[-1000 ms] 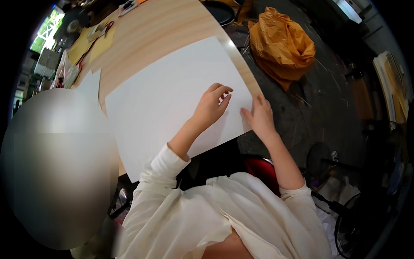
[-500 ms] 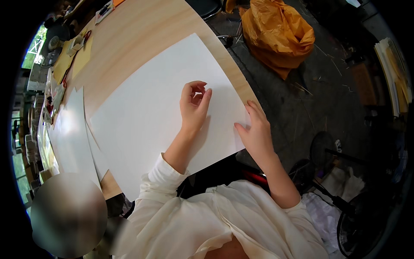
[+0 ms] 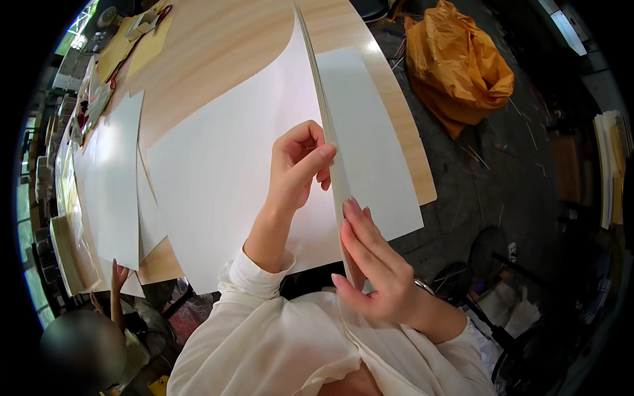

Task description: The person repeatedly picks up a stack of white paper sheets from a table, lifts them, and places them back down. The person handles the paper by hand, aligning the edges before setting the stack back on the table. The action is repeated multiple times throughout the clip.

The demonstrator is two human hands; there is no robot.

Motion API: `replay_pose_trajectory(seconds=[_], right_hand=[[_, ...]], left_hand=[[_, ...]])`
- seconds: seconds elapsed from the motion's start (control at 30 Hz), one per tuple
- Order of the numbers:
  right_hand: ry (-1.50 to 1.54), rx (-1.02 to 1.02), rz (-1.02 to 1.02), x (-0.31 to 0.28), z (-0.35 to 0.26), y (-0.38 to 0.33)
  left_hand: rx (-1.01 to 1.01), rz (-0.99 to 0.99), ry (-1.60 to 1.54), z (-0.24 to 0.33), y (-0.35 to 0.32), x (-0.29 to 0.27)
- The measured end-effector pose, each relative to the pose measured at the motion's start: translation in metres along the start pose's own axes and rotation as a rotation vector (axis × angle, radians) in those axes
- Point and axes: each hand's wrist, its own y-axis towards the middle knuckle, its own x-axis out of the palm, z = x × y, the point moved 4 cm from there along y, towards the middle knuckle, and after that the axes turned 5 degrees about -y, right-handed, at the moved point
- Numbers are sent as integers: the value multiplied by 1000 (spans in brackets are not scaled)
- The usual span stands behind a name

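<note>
Large white paper sheets (image 3: 244, 132) rest on the wooden table, their right side lifted into an upright, curving edge that looks like several layers. My left hand (image 3: 297, 165) is closed at the middle of this raised edge, thumb against it and fingers curled on the left side. Nearer to me, my right hand (image 3: 383, 264) lies along the right side of the same edge. Its fingers are stretched out and touch the paper, with the thumb held apart. Beneath and to the right, another white sheet (image 3: 370, 132) lies flat on the table.
More white sheets (image 3: 115, 178) lie at the left of the table (image 3: 205, 33). Beyond them are red-handled scissors (image 3: 165, 12) and yellow paper (image 3: 148, 53). An orange plastic bag (image 3: 462, 66) stands on the floor at right, black fans (image 3: 489, 247) nearer. A person's hand (image 3: 119, 274) touches the left sheets.
The right side of the white sheets has been lifted upright. My left hand has closed on the edge; my right hand has moved nearer to me, against it. A person's hand has appeared at left.
</note>
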Motion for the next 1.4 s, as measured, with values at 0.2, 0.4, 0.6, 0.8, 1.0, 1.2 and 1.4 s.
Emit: replay_pose_trajectory(seconds=[0.2, 0.4, 0.6, 0.8, 1.0, 1.2, 1.4], right_hand=[[-105, -20, -26, 4, -3, 3], [-54, 0, 10, 2, 5, -1], [-24, 22, 19, -1, 11, -4], [6, 55, 48, -6, 13, -5], [192, 446, 284, -45, 58, -24], [123, 289, 184, -24, 68, 3], [518, 317, 144, 16, 62, 28]], left_hand=[[1, -51, -65, 3, -2, -7], [16, -86, -52, 0, -2, -10], [4, -87, -44, 1, -2, -10], [262, 10, 87, 9, 1, -7], [241, 25, 83, 10, -4, -14], [184, 4, 45, 8, -7, -2], [161, -22, -39, 9, -5, -3]])
